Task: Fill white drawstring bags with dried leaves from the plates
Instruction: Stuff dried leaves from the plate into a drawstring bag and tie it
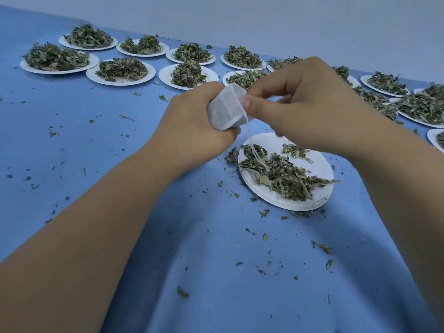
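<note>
My left grip (192,123) clenches a small white drawstring bag (224,110) steady. My right grip (305,104) pinches its mouth, above the white plate (319,164) at five o'clock, likely to catch spills.

Nothing readable here tbh. The bag (225,109) has a faint row of greyish marks near its top edge, but it's too blurry to tell whether that's print or just stitching.
</note>
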Available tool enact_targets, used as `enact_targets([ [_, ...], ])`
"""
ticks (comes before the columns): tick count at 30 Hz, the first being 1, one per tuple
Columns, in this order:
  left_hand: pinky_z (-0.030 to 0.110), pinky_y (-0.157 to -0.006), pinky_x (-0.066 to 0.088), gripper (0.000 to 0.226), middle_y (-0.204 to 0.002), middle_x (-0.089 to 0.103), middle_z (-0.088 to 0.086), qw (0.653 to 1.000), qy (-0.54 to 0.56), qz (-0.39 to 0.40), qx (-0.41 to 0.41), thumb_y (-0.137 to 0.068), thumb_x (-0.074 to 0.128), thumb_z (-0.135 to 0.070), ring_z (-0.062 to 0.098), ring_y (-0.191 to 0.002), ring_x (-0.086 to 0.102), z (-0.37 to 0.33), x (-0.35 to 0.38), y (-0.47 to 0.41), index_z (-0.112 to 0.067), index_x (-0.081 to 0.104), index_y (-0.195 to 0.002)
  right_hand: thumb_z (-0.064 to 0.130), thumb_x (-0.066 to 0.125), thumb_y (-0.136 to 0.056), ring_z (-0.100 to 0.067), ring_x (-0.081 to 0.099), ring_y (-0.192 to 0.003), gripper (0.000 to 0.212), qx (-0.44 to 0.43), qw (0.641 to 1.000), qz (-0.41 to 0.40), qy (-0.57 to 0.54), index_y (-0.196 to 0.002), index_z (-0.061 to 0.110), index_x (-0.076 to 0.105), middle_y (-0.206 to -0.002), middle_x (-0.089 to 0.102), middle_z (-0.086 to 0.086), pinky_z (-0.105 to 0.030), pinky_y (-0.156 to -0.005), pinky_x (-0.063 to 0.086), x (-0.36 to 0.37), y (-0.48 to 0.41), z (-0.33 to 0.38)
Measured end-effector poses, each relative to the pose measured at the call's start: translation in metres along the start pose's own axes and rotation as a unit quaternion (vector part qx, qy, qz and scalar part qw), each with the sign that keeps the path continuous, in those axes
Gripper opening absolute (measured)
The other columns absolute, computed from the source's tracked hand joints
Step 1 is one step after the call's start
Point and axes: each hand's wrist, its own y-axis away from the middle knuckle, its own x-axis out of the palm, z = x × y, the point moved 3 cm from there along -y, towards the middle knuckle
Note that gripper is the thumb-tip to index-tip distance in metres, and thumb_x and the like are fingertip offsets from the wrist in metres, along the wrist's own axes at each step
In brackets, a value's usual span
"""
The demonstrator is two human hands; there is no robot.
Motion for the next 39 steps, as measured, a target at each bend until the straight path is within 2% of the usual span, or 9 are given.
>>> enact_targets([
  [3,0.039,-0.064,0.049,0.026,-0.088,0.065,0.000,1.000,0.018,-0.003,-0.004,-0.077,0.077,-0.029,0.019,-0.078,0.061,0.000,-0.001,-0.001,-0.021,0.067,-0.100,0.023,0.050,-0.098,-0.005,0.039,-0.038,0.031,0.035,0.994,0.095,-0.037,-0.103,0.004,0.074,-0.058,0.060,-0.010,-0.015,-0.040,0.032,0.004,0.006,-0.001],
  [6,0.043,-0.062,0.048,0.028,-0.087,0.064,0.007,1.000,0.027,-0.010,0.006,-0.075,0.074,-0.028,0.025,-0.078,0.060,-0.005,-0.001,0.001,-0.014,0.067,-0.097,0.007,0.047,-0.090,-0.006,0.035,-0.043,0.028,0.021,0.991,0.133,-0.024,-0.103,-0.004,0.070,-0.068,0.048,-0.025,-0.014,-0.042,0.030,0.013,0.007,0.005],
  [15,0.044,-0.071,0.052,0.022,-0.087,0.066,0.011,1.000,0.019,-0.024,0.007,-0.081,0.074,-0.024,0.028,-0.083,0.063,-0.004,-0.011,-0.003,-0.007,0.067,-0.093,-0.002,0.050,-0.084,-0.009,0.033,-0.034,0.042,-0.020,0.997,0.065,-0.026,-0.100,0.024,0.080,-0.041,0.050,0.022,-0.013,-0.041,0.032,0.011,0.002,0.013],
  [19,0.009,-0.059,0.034,0.012,-0.080,0.052,-0.005,0.991,-0.044,0.122,0.039,-0.084,0.061,-0.003,0.005,-0.057,0.047,-0.016,0.001,-0.006,-0.010,0.070,-0.087,-0.005,0.053,-0.086,0.002,0.049,-0.044,0.042,-0.035,0.990,0.131,0.030,-0.078,0.033,0.069,-0.044,0.050,0.032,-0.006,-0.049,0.034,0.028,-0.003,0.018],
  [22,0.020,-0.059,0.032,0.032,-0.061,0.044,-0.012,0.998,-0.025,0.017,0.047,-0.078,0.063,-0.011,0.009,-0.060,0.039,-0.013,-0.011,-0.003,-0.038,0.055,-0.062,-0.007,0.051,-0.084,-0.006,0.042,-0.035,0.041,-0.018,0.995,0.085,-0.038,-0.093,0.024,0.077,-0.048,0.058,0.023,-0.007,-0.043,0.032,0.025,-0.004,0.012],
  [26,0.042,-0.071,0.052,0.009,-0.082,0.067,0.008,0.995,-0.066,-0.059,0.055,-0.082,0.063,-0.015,0.025,-0.076,0.062,-0.004,-0.025,-0.003,-0.009,0.070,-0.083,0.000,0.054,-0.082,-0.004,0.040,-0.039,0.030,-0.004,0.997,-0.038,-0.071,-0.091,0.015,0.078,-0.061,0.062,-0.001,-0.011,-0.044,0.031,0.013,-0.007,-0.001],
  [30,0.035,-0.071,0.052,0.015,-0.089,0.067,-0.011,0.991,-0.081,-0.104,0.029,-0.080,0.064,-0.025,0.017,-0.083,0.062,0.009,-0.037,-0.009,-0.018,0.068,-0.093,0.030,0.067,-0.092,0.015,0.057,-0.063,0.016,0.012,0.977,0.181,0.110,-0.107,0.032,0.073,-0.104,0.067,0.014,-0.004,-0.057,0.039,0.034,-0.009,-0.009],
  [32,0.025,-0.064,0.048,0.028,-0.095,0.064,-0.011,0.992,-0.110,-0.063,-0.011,-0.077,0.070,-0.031,0.016,-0.086,0.060,0.020,-0.033,-0.013,-0.027,0.062,-0.104,0.050,0.066,-0.091,0.007,0.057,-0.089,0.031,-0.007,0.936,0.259,0.237,-0.120,0.039,0.066,-0.117,0.063,0.017,-0.017,-0.076,0.043,0.049,-0.011,-0.012],
  [39,0.023,-0.065,0.038,0.057,-0.104,0.058,-0.011,0.976,-0.166,0.111,-0.089,-0.071,0.083,-0.037,0.017,-0.094,0.056,0.043,-0.028,-0.010,-0.039,0.049,-0.117,0.034,0.081,-0.084,-0.006,0.060,-0.086,0.019,-0.014,0.923,0.284,0.260,-0.101,0.034,0.073,-0.088,0.062,0.020,-0.028,-0.079,0.050,0.062,-0.030,-0.011],
])
